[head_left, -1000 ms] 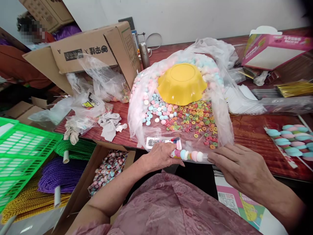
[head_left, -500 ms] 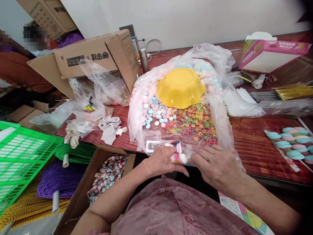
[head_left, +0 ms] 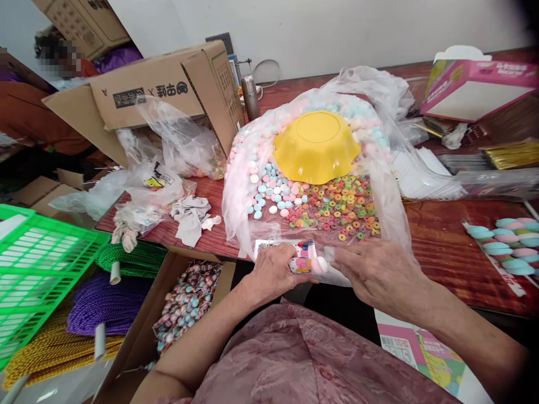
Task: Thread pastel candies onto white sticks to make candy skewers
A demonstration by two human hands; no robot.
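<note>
My left hand (head_left: 273, 270) and my right hand (head_left: 369, 269) meet at the table's front edge, both closed on a short candy skewer (head_left: 306, 264) of pink and white discs held level between them. Just beyond lies a printed label strip (head_left: 278, 246) inside a wide clear plastic bag (head_left: 240, 185). The bag holds pastel round candies (head_left: 269, 193), multicoloured ring candies (head_left: 341, 209) and an upturned yellow bowl (head_left: 315, 145).
A cardboard box (head_left: 160, 90), crumpled plastic and cloth scraps (head_left: 190, 213) lie left. Below left are a green crate (head_left: 37, 264), purple and green cord spools (head_left: 101, 300) and a box of wrapped candies (head_left: 185, 306). Finished skewers (head_left: 505, 247) lie right. A pink box (head_left: 475, 84) stands behind. A person sits far left.
My right hand slid left along the skewer toward my left hand. A long row of discs showed between the hands before; now only a short stub shows.
</note>
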